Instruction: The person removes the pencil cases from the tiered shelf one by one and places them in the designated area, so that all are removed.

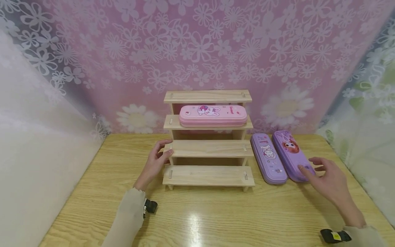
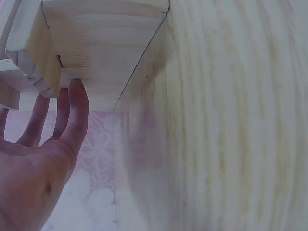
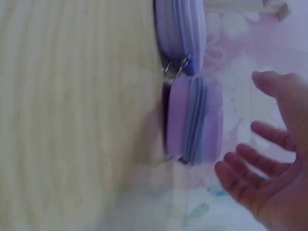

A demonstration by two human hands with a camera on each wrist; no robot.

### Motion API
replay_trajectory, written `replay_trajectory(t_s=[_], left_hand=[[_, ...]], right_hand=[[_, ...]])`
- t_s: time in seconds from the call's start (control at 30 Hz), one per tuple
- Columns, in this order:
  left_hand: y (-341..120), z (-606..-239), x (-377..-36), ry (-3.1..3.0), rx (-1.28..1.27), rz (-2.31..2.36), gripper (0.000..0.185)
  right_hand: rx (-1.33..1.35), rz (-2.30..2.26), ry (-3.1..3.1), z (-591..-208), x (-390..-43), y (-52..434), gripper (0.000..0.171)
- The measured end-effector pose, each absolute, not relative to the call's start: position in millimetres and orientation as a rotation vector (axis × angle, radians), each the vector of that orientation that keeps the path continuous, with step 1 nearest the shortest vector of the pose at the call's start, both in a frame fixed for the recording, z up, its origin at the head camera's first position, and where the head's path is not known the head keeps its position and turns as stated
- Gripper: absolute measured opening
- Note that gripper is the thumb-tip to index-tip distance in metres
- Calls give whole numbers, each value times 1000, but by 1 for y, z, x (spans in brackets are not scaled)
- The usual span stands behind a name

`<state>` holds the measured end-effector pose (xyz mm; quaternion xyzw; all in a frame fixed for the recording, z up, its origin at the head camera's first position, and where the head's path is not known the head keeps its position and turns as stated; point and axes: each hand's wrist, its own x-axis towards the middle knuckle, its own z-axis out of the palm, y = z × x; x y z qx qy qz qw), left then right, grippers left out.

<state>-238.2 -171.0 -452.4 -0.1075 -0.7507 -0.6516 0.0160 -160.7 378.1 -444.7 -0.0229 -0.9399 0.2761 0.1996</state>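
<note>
A stepped wooden shelf (image 1: 208, 148) stands on the table at the back centre. A pink pencil case (image 1: 213, 115) lies on its second step from the top. My left hand (image 1: 156, 162) rests with straight fingers against the shelf's left end; its fingertips (image 2: 77, 91) touch the wood. Two purple pencil cases lie side by side right of the shelf, the left one (image 1: 267, 157) and the right one (image 1: 291, 155). My right hand (image 1: 324, 176) hovers open over the near end of the right purple case (image 3: 192, 120), fingers spread, holding nothing.
The wooden table (image 1: 197, 212) runs wide in front of the shelf. A pink floral curtain (image 1: 197, 51) hangs right behind the shelf. A pale wall stands at the left and a floral curtain at the right table edge.
</note>
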Motion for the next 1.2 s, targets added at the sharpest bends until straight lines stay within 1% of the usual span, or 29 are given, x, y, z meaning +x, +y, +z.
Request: replay_trajectory(t_s=[0.1,0.2,0.43,0.57,0.83,1.0,1.2], left_hand=[[-172,-452,-239,-2333,-334,-2027,38],[-172,-451,-239,-2340,-339,-2014,39],[-168,-430,-228,-2355,-341,-2051,41],[-166,-422,-224,-2363,-351,-2040,42],[-166,-427,-224,-2369,-369,-2011,42],[-165,-427,-223,-2360,-359,-2021,42],[-168,-438,-230,-2343,-362,-2024,40]], right_hand=[[57,838,-2502,-439,-165,363,42],[155,911,-2415,-433,-171,347,38],[308,978,-2306,-426,-188,318,43],[402,971,-2269,-420,-196,302,43],[553,1001,-2215,-406,-209,276,48],[562,1008,-2197,-395,-214,260,49],[618,1058,-2150,-367,-212,232,48]])
